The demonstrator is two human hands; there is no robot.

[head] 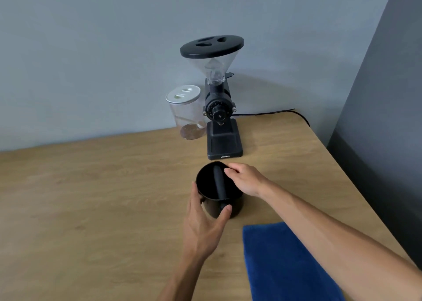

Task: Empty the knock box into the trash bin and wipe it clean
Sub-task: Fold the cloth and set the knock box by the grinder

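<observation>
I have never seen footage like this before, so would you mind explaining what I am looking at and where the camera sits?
There is one picture, taken by a wide-angle camera worn on a person's head, looking forward and down at their own bare hands. No robot is involved.

On the wooden table stands a black knock box, a round tub with a bar across its opening. The left hand wraps around its near side, and the right hand touches its far rim.

Behind it stands a black coffee grinder with a clear funnel hopper, and beside that a clear jar with a pale lid. A blue cloth lies flat at the near right. No trash bin is in view.
</observation>
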